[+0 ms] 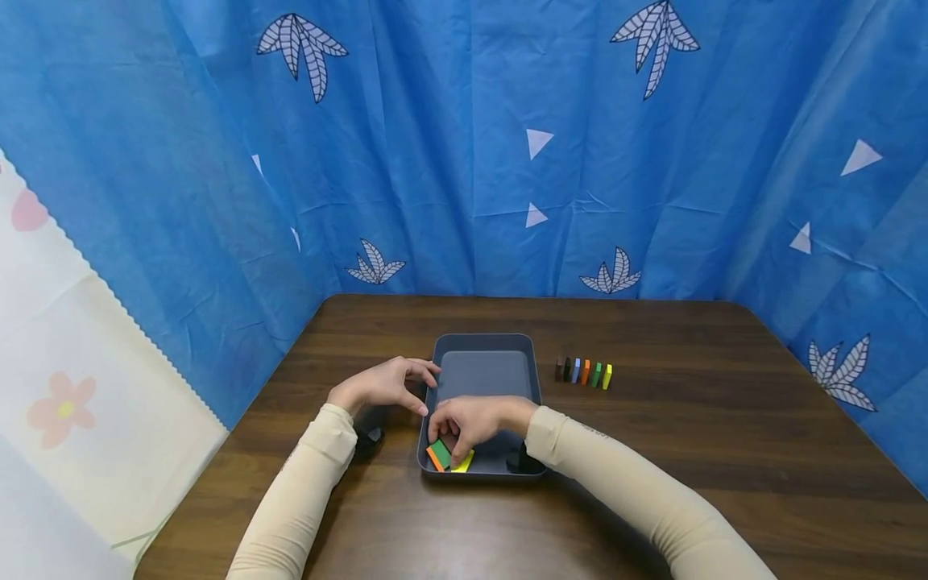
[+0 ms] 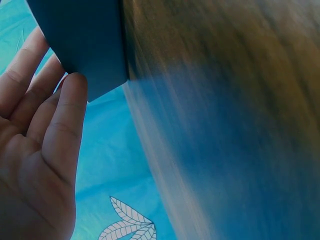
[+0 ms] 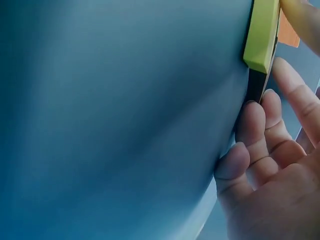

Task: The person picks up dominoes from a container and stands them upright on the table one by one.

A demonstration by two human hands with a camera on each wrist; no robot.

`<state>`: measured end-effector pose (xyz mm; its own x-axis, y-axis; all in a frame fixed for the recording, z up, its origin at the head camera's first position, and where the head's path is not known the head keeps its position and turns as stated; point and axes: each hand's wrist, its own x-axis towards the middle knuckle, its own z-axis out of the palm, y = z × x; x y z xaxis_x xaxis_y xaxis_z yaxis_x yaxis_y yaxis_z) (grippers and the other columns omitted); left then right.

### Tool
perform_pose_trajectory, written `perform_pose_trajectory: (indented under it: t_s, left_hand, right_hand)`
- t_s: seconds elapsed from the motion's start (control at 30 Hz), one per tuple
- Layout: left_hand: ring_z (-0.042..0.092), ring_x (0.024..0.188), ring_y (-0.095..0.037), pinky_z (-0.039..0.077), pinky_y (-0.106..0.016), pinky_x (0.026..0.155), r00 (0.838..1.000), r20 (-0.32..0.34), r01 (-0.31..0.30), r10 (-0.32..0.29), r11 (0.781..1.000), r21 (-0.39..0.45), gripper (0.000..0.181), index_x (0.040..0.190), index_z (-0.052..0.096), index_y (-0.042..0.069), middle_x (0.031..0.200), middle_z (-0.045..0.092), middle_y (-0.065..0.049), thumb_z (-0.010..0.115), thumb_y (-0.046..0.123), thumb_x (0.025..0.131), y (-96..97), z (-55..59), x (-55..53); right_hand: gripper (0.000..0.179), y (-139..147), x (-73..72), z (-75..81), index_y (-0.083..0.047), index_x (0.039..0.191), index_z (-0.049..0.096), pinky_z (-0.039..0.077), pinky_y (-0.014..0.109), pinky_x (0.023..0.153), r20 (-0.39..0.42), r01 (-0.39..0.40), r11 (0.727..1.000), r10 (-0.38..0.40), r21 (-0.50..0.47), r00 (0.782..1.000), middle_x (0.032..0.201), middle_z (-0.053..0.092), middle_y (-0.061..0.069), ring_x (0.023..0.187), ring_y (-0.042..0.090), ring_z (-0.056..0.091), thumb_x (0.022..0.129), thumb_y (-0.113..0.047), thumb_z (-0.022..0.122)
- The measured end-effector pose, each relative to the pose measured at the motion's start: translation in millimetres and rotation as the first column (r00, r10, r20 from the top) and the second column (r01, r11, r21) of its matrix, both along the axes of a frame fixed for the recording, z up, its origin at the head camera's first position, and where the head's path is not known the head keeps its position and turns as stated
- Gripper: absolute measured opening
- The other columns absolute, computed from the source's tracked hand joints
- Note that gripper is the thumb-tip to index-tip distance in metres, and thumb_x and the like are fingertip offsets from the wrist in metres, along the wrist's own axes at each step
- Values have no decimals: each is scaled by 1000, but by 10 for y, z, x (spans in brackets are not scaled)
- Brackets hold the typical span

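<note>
A dark grey rectangular tray lies on the table. My right hand reaches into its near left corner, thumb and fingers bent around a brown domino block that they partly cover. Beside those fingers lie a green domino, an orange domino and a yellow domino. The right wrist view has the yellow domino close to the thumb, with a black domino under it near the fingertips. My left hand is at the tray's left rim, fingers relaxed, holding nothing.
Right of the tray, several coloured dominoes stand upright in a spaced row on the brown wooden table. A blue curtain hangs behind the table, and a pale flowered cloth hangs at the left.
</note>
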<state>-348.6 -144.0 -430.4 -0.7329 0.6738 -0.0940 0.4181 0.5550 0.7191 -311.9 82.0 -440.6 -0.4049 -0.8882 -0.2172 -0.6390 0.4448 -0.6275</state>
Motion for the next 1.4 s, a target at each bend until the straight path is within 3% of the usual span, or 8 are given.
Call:
perform_pose_trajectory:
  t_s: [0.17,0.37,0.6,0.87,1.1,1.23,1.4]
  left_hand:
    - [45,141,-38,44,-53,111,1000,19,-7,7,1000,14,37,113,71,6,151,50,-14,85,17,80,2,1,16]
    - [43,141,-39,43,-53,112,999,38,-18,17,999,26,37,113,71,5,151,50,-14,85,15,80,10,5,21]
    - [44,141,-39,43,-53,112,1000,30,-10,9,1000,22,37,114,71,4,151,49,-15,84,16,81,2,-3,8]
    - [44,141,-37,43,-52,112,1000,13,-1,0,1000,22,38,113,71,5,151,50,-15,85,17,80,-5,-8,4]
    - [45,140,-38,44,-53,111,1000,15,-10,10,1000,13,38,113,71,8,151,50,-13,86,20,80,0,3,23]
    - [45,140,-38,44,-53,111,1000,21,-15,15,1000,14,37,112,71,8,151,50,-13,86,20,80,5,6,26]
    - [46,140,-38,44,-53,111,1000,22,-16,16,1000,17,37,113,71,8,151,50,-13,85,18,80,7,2,28]
  right_hand:
    - [35,-24,17,-4,-12,111,68,46,15,69,8,12,1000,-12,7,1000,97,55,-5,78,2,50,80,-13,85]
    - [26,-38,21,-3,-12,99,67,48,15,67,29,36,999,-36,3,999,89,60,-3,73,1,53,80,-12,84]
    - [24,-41,23,-7,-12,99,68,51,15,70,39,34,999,-35,29,999,96,56,-4,77,2,55,81,-14,84]
    - [22,-71,54,15,-14,93,67,48,14,69,4,27,997,-28,71,1000,94,53,-5,77,2,51,80,-15,85]
    - [17,-32,64,33,-14,87,68,46,15,67,-19,67,998,-67,19,998,91,54,-7,76,2,50,81,-15,84]
    - [13,15,59,50,-12,86,68,48,16,64,31,74,997,-73,-35,997,84,60,-9,69,2,53,83,-10,81]
    - [7,54,50,68,-5,88,68,51,17,63,164,74,993,-59,-91,985,77,66,-7,66,4,57,87,-5,76]
